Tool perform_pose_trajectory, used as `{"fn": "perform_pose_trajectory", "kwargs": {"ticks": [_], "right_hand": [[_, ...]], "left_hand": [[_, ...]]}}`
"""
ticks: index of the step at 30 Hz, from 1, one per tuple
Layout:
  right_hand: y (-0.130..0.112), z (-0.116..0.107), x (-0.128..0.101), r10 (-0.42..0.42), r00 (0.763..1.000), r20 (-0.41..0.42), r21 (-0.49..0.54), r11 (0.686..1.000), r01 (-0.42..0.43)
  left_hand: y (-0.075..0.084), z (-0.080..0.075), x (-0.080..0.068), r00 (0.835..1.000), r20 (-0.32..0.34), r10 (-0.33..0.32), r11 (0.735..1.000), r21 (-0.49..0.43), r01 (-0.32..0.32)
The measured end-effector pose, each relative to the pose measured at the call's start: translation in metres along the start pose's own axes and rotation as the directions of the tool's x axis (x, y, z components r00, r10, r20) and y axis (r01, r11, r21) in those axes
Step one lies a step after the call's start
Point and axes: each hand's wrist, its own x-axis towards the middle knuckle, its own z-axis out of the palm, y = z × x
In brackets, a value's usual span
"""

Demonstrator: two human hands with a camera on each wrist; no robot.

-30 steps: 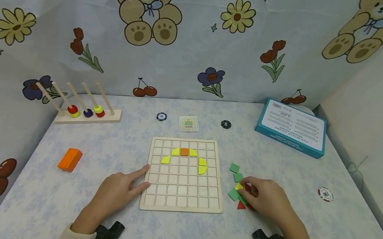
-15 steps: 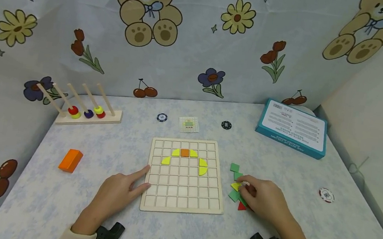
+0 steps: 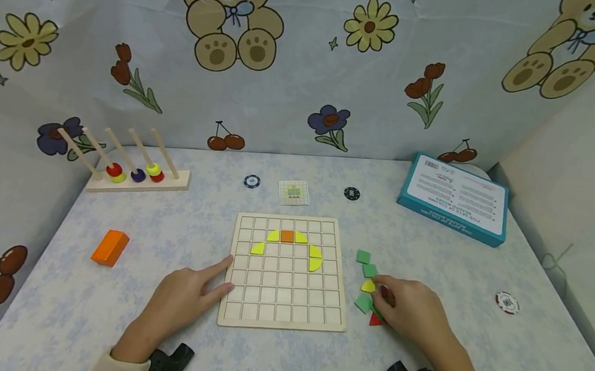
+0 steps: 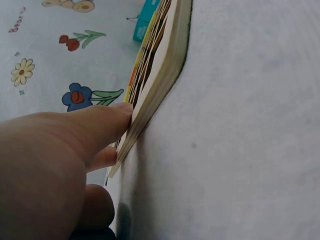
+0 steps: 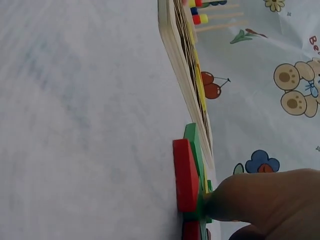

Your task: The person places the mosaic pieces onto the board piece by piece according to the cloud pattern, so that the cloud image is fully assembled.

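While the tabletop (image 3: 65, 305) carries everything, the wooden grid board (image 3: 281, 319) lies between the two hands, its upper rows already holding yellow curved pieces and one orange square. Resting flat, the left hand (image 3: 180, 301) presses straight fingers against the board's near-left edge, seemingly to steady it. Curled over the loose tiles just beside the board, the right hand (image 3: 412, 314) pinches a yellow tile (image 3: 368, 286) among green tiles (image 3: 363, 303) and a red triangle (image 3: 374, 320).

Both hands low (palms down), left (image 3: 180, 298) flat, right (image 3: 413, 311) curled.
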Motion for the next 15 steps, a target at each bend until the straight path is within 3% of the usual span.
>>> {"fn": "perform_pose_trajectory", "kwargs": {"ticks": [15], "right_hand": [[-0.0021, 0.0039, 0.0056, -0.007, 0.998, 0.056, 0.055, 0.998, 0.004]], "left_hand": [[-0.0011, -0.0012, -0.0008, 1.000, -0.004, 0.012, 1.000, -0.004, -0.012]]}}
